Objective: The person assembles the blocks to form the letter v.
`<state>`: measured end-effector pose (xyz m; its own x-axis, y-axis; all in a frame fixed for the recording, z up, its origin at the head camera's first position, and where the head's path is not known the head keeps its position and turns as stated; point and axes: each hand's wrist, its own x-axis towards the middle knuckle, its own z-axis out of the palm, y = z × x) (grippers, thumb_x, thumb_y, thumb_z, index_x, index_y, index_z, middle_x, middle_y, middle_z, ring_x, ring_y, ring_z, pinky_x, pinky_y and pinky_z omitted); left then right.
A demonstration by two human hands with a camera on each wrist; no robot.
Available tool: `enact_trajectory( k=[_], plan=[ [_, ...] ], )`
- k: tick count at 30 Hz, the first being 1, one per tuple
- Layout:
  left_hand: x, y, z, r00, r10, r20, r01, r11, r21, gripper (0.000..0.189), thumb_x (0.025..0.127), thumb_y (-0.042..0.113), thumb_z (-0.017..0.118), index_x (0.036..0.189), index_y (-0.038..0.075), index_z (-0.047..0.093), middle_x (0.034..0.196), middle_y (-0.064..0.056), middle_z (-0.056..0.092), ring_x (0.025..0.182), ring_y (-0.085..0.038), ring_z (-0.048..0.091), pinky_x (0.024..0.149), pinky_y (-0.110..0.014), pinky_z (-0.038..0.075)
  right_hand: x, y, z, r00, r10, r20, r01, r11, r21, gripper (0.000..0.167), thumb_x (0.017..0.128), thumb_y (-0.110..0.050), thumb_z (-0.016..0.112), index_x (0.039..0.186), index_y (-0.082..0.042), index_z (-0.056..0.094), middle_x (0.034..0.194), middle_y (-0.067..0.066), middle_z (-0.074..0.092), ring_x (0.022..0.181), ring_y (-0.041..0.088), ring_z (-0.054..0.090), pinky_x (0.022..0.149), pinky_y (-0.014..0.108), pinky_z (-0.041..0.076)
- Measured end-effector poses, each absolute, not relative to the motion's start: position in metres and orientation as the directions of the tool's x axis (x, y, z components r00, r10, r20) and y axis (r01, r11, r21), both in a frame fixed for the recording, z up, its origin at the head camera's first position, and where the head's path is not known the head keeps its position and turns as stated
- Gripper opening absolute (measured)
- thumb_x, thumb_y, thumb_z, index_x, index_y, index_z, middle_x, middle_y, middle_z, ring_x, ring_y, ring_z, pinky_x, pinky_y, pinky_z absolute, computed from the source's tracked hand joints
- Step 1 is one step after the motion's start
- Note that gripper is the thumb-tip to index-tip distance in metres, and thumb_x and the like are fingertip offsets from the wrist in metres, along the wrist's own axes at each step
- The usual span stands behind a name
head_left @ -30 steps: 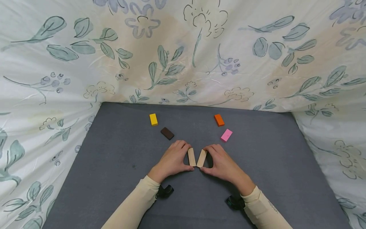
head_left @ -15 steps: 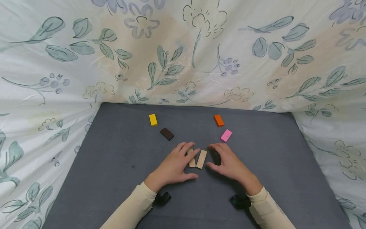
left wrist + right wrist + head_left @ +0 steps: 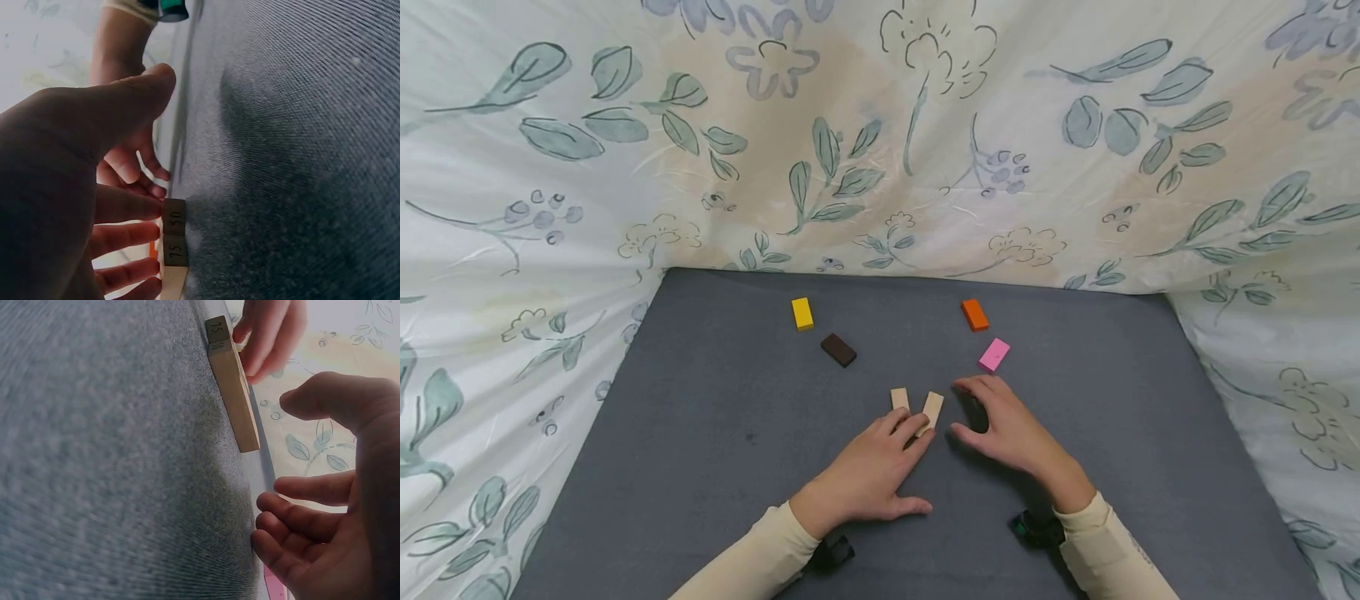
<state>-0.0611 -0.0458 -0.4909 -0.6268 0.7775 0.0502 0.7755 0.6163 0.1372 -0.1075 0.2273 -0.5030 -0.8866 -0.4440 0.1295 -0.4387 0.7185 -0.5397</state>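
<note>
Drawn back since 0.5 s ago, the left hand (image 3: 876, 472) spreads nearly straight at the near ends of 2 pale blocks (image 3: 933, 405) on the desk (image 3: 700, 458), gripping nothing. Evening those ends seems the step; next likely calls for a gentle, level push. The right hand (image 3: 1009, 429), half-curled, empty, hovers just beside.

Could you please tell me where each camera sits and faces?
Head: on the head, facing forward and down at the grey surface; left hand, right hand and sleeves show.
Left wrist: on that wrist, facing along the left hand toward two pale blocks; right hand beyond.
Right wrist: on that wrist, facing past the right hand toward the same blocks; left hand beyond.
Both wrist views share the blocks' numbered ends.
</note>
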Motion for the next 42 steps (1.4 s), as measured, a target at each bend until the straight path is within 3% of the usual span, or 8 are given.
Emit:
enact_trajectory(
  k=[15,23,30,42],
  plan=[
    [-0.061,-0.043,-0.492,-0.628,0.778,0.017,0.777,0.626,0.073,0.101,0.089,0.081,0.070,0.160,0.011,0.054,0.161,-0.008,0.048,0.143,-0.027,0.045,0.119,-0.045,0.041,-0.111,0.235,-0.495,-0.893,-0.410,0.186,-0.440,0.704,-0.557,0.057,0.093,-0.025,0.086,0.142,-0.004,0.066,0.141,0.012,0.063,0.131,0.035,0.056,0.110,0.063,0.047],
    [-0.062,-0.041,-0.493,-0.637,0.771,0.018,0.771,0.636,0.035,0.100,0.087,0.082,0.071,0.158,0.013,0.057,0.158,-0.006,0.050,0.138,-0.025,0.047,0.118,-0.044,0.042,-0.117,0.242,-0.485,-0.898,-0.351,0.267,-0.441,0.697,-0.565,0.058,0.090,-0.018,0.090,0.140,-0.001,0.066,0.138,0.013,0.064,0.120,0.033,0.058,0.100,0.060,0.052],
    [-0.060,-0.039,-0.495,-0.641,0.768,-0.006,0.768,0.641,0.005,0.100,0.085,0.080,0.075,0.158,0.014,0.057,0.158,-0.007,0.050,0.139,-0.025,0.047,0.119,-0.043,0.040,-0.125,0.255,-0.476,-0.903,-0.291,0.317,-0.423,0.734,-0.532,0.061,0.086,-0.014,0.092,0.139,0.002,0.066,0.135,0.020,0.064,0.126,0.040,0.057,0.106,0.066,0.048],
    [-0.060,-0.039,-0.498,-0.638,0.770,0.020,0.770,0.638,0.008,0.102,0.083,0.080,0.077,0.157,0.013,0.057,0.158,-0.007,0.049,0.139,-0.025,0.046,0.119,-0.044,0.040,-0.138,0.271,-0.462,-0.936,-0.242,0.257,-0.345,0.779,-0.523,0.057,0.092,-0.015,0.087,0.141,0.003,0.064,0.138,0.022,0.062,0.129,0.042,0.053,0.107,0.069,0.045]
  ],
)
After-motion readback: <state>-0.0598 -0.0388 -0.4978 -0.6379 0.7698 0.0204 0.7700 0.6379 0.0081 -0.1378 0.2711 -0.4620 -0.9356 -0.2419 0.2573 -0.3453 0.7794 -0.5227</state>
